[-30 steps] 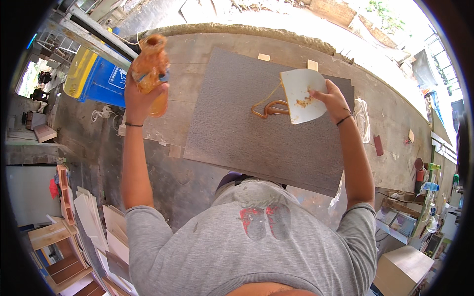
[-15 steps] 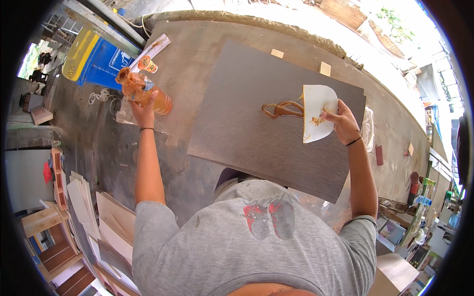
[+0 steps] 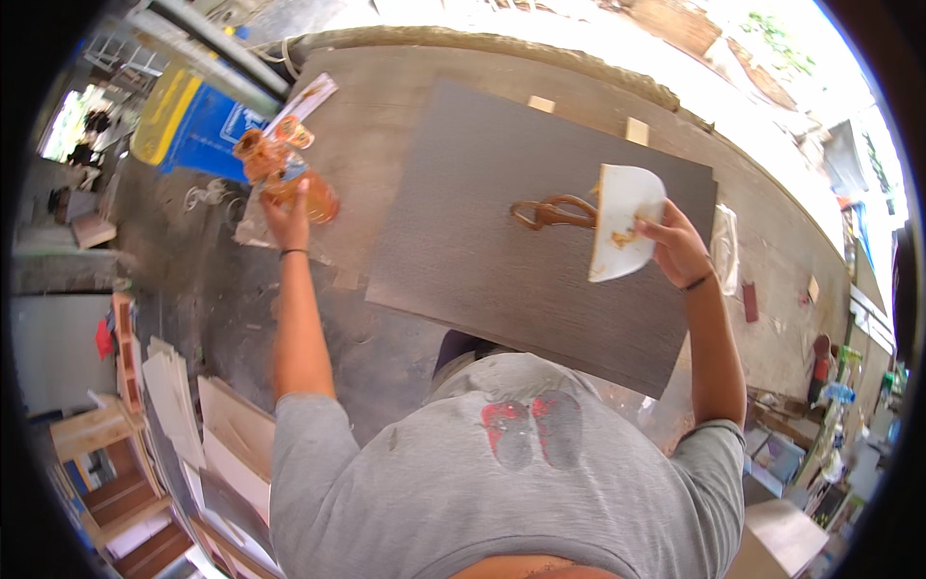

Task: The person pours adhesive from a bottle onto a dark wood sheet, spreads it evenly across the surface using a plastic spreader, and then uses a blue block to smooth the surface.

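Note:
My left hand (image 3: 286, 220) is wrapped round a clear plastic bottle (image 3: 314, 200) of amber liquid, its wide mouth caked with brown residue. The bottle leans over the left end of the workbench; whether it rests there I cannot tell. In my right hand (image 3: 680, 247), a white curved spreader (image 3: 625, 207) is gripped by its right side, smeared with brown glue-like paste. Its straight edge faces left, at the end of a looped trail of brown paste (image 3: 552, 211). That trail lies on a large dark grey sheet (image 3: 463, 261), beneath which another sheet's edge shows.
Beyond my left hand are a small orange-and-white cup (image 3: 294, 132), a stained strip (image 3: 313, 96) and a blue-and-yellow bin (image 3: 198, 125). Small wood blocks (image 3: 638, 132) sit at the sheet's far edge. Boards (image 3: 227, 425) lean at lower left; cluttered shelves stand at lower right.
The whole view has shifted slightly. Both hands keep their holds, and the spreader stays at the paste trail, which looks much the same.

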{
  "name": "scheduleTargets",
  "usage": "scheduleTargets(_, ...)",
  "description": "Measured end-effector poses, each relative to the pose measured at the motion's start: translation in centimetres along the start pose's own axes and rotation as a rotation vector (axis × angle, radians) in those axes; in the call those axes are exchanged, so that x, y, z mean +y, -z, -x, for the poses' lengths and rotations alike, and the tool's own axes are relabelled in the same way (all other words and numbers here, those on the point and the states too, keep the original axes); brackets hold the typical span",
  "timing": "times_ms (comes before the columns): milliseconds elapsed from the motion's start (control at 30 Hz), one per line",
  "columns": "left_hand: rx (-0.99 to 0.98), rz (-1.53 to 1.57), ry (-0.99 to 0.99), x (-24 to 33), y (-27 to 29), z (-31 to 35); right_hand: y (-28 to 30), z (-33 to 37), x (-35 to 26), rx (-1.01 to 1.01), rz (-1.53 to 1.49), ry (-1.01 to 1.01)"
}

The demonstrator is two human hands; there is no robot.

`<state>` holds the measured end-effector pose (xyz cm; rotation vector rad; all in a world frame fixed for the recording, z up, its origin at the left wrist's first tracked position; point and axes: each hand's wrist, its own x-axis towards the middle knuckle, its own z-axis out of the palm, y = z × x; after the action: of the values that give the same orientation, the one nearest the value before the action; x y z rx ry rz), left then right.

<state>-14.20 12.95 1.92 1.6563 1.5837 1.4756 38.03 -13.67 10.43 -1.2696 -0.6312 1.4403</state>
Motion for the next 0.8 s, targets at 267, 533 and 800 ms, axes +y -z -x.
scheduleTargets(267,0.18,0.009,0.02,-1.4,1.6,-0.1,1.1,3.1,0.7,0.054,-0.075,0.021)
scheduleTargets(533,0.115,-0.058,0.06,-2.9,0.1,-1.0,2.7,3.4,0.9,0.096,-0.15,0.076)
scheduleTargets(800,0.088,-0.032,0.427,9.3,-0.4,6.0,1.8,3.7,2.2,0.114,-0.061,-0.063)
